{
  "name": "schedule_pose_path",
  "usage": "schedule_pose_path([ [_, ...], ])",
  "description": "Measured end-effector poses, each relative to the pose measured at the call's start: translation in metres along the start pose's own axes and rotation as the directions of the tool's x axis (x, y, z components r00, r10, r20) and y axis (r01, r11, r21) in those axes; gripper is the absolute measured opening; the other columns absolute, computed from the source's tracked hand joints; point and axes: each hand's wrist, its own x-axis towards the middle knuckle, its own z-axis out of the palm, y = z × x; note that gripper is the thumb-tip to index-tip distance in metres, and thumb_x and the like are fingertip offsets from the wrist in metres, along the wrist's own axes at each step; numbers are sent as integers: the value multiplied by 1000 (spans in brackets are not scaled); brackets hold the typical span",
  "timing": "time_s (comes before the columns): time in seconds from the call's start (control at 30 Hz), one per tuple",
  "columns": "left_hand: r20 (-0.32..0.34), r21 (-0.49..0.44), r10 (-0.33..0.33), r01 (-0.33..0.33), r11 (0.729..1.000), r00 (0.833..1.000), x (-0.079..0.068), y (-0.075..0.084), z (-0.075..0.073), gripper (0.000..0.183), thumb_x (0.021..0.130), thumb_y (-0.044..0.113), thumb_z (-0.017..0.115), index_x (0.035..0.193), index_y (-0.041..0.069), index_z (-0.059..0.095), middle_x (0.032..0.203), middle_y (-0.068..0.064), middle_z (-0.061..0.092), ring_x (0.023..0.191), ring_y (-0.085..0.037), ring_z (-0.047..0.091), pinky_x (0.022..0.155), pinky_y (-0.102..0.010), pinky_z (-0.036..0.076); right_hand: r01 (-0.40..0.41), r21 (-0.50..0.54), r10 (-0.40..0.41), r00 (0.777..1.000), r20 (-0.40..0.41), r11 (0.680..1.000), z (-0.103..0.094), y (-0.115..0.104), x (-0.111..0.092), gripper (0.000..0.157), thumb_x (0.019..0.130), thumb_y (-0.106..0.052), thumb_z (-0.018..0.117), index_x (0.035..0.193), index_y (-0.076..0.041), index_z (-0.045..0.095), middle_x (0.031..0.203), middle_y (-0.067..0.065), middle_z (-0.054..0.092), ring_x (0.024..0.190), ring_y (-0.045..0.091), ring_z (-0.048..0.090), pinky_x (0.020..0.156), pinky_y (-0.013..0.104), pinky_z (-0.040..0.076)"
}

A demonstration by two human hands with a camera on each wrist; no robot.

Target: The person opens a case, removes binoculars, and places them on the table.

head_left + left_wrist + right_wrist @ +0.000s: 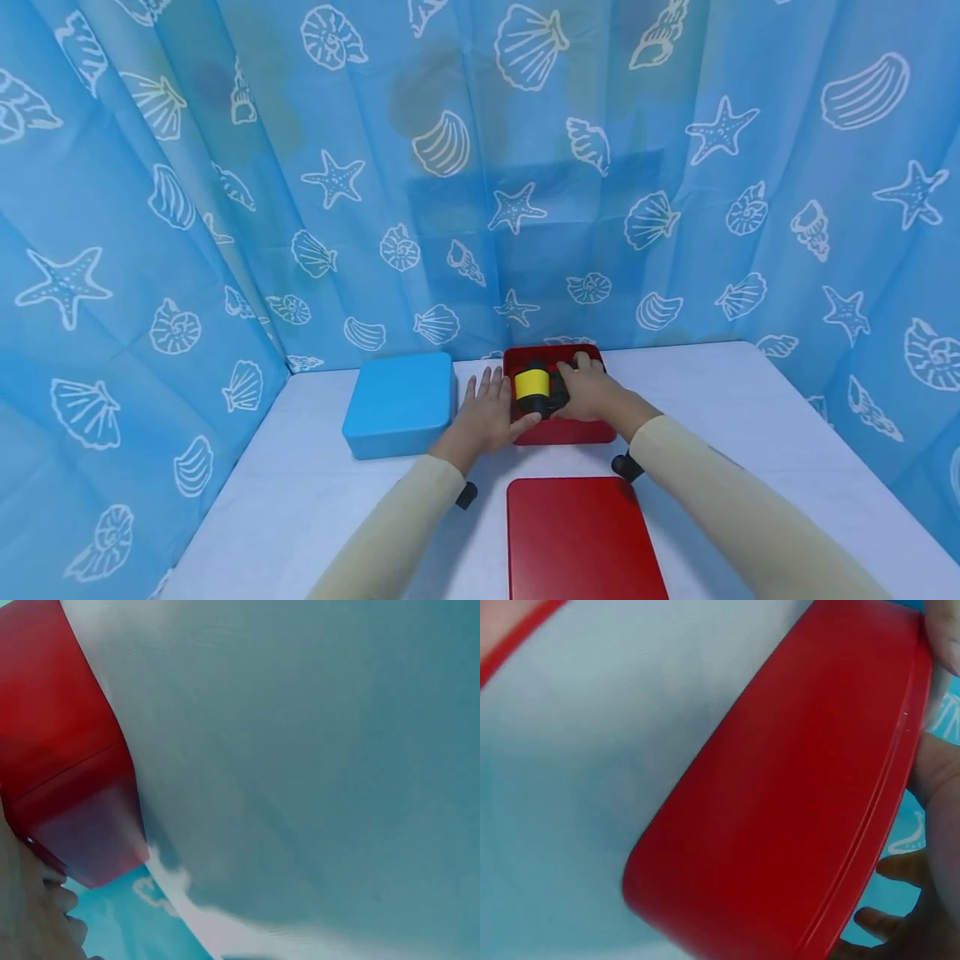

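Note:
Binoculars (pixel 532 383), black with a yellow barrel band, lie in an uncovered red box (pixel 566 432) in the head view. Their right half is hidden by my right hand (pixel 588 392), whose fingers curl over it. Beside the box's left wall my left hand (pixel 486 421) has its fingers straight and its thumb stretched over the near left corner, close to the yellow barrel. From the left wrist the red box (pixel 67 750) shows with fingertips at its rim. In the right wrist view the wall of the red box (pixel 780 795) hides part of the right hand (pixel 937 847).
A closed light-blue box (pixel 401 400) stands to the left of the red one. A flat red lid (pixel 581 542) lies nearer on the white-covered table (pixel 300 517). Behind and at both sides hangs a blue seashell curtain (pixel 480 167).

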Motion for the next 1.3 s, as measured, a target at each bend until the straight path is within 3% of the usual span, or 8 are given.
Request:
schedule_pose_path([
  [0.3, -23, -31, -15, 14, 999, 1000, -2, 0, 3, 101, 86, 78, 37, 155, 6, 20, 160, -10, 21, 147, -30, 12, 116, -50, 7, -90, -28, 92, 991, 93, 996, 4, -8, 9, 115, 70, -41, 86, 154, -1, 18, 143, 32, 19, 129, 52, 24, 88, 61, 47],
  [0.63, -17, -35, -20, 20, 999, 1000, 0, 3, 6, 102, 85, 79, 35, 156, 8, 18, 160, -9, 21, 147, -29, 12, 116, -49, 8, -126, -84, 137, 980, 146, 988, 4, -5, 16, 107, 71, -39, 86, 153, -5, 26, 146, 34, 14, 126, 54, 28, 88, 61, 47],
  [0.9, -7, -36, -15, 15, 999, 1000, -2, 3, 2, 101, 86, 78, 33, 156, 7, 18, 160, -10, 20, 147, -29, 11, 117, -48, 8, -152, -82, 164, 973, 162, 985, 3, -8, 21, 109, 70, -41, 85, 154, -6, 25, 152, 36, 7, 133, 58, 20, 91, 65, 44],
  [1.07, -9, -32, -16, 15, 999, 1000, -3, 2, 2, 101, 87, 78, 32, 156, 6, 18, 160, -11, 21, 147, -29, 11, 117, -47, 8, -136, -97, 150, 976, 158, 986, 6, -6, 26, 109, 69, -41, 87, 154, -8, 26, 153, 35, 13, 132, 57, 23, 91, 64, 44],
  [1.3, -4, -40, -18, 18, 999, 1000, -2, 0, 3, 101, 86, 79, 32, 156, 7, 17, 160, -10, 21, 147, -28, 11, 117, -47, 7, -116, -68, 124, 985, 121, 991, 8, -4, 29, 111, 62, -41, 90, 152, -9, 32, 140, 33, 28, 118, 49, 33, 81, 62, 50],
])
